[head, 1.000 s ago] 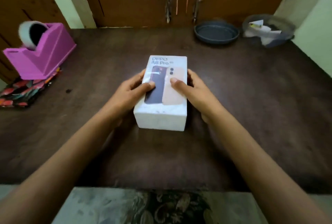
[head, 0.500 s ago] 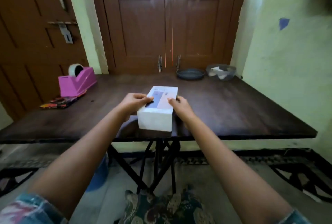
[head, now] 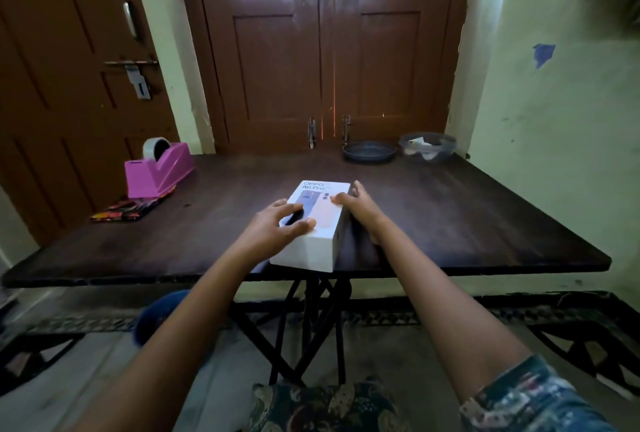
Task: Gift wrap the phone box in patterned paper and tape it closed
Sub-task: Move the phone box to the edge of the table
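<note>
- Head cam looks down at a white phone box with "OPPO A6 Pro" printed across the far end of its lid. Below that there's a picture of two phones, one dark and one pale peachy.
- It's a plain rectangular carton with sharp corners and a smooth, slightly shiny lid. It lies flat on a dark wooden table with a worn, streaky top, right at the near edge and roughly mid-width.
- The person's left hand is draped over the near left part of the lid. Its fingers are spread and only loosely bent, the tips and thumb resting on the printed picture and not wrapped round anything.
- Their right hand lies along the box's right side, fingers pretty much straight and pointing away. The thumb is laid over onto the lid edge, so it's touching rather than clamping.
- So the box sits between the two hands, both loose.
- Far left there's a bright pink plastic tape dispenser, wedge-shaped, with a roll of tape in the top.
- Folded patterned paper, red and orange on black, pokes out from under it.
- At the back edge are a shallow dark round dish and a see-through bowl with paper scraps in it.
</note>
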